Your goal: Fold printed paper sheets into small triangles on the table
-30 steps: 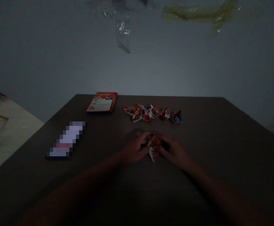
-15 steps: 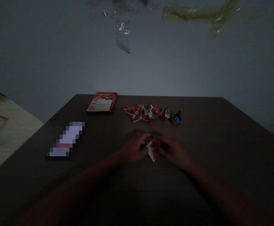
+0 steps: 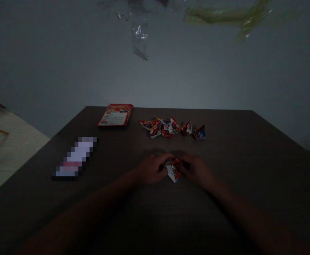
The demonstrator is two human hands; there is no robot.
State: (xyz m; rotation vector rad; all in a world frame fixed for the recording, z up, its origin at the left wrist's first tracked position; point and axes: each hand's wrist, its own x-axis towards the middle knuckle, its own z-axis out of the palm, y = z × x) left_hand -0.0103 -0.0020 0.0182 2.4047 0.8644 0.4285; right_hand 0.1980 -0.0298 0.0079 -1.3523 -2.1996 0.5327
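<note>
A small folded piece of red and white printed paper [image 3: 173,171] lies low on the dark table [image 3: 250,159], pinched from both sides. My left hand [image 3: 152,169] grips its left edge with curled fingers. My right hand [image 3: 196,170] holds its right side, fingers closed over the upper part. Beyond my hands lies a row of several folded paper pieces [image 3: 171,128] in the same red print, one with blue [image 3: 199,133] at the right end.
A red printed booklet [image 3: 115,114] lies at the table's far left. A blurred flat rectangular object [image 3: 75,157] rests on the left side. A grey wall rises behind the table, and a pale floor shows at the left.
The paper piece stood taller between my hands a second ago. It is now pressed lower and flatter, with both hands drawn closer over it.
</note>
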